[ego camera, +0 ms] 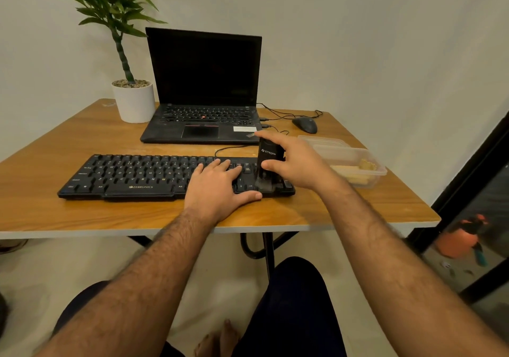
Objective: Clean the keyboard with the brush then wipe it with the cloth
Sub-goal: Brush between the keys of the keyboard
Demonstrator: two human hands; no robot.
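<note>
One black full-size plastic keyboard (154,176) counted at centre left. One black open laptop (203,86) at upper centre. One dark corded mouse (305,124), one clear plastic container (355,163), one white-potted green plant (134,100) noted. Two bare hands seen: left hand (217,184), right hand (296,161), with one black upright brush (268,163).

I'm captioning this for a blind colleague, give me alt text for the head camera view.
A right hand grips an upright black brush on the right end of a black keyboard, while the left hand rests flat on its keys.
</note>
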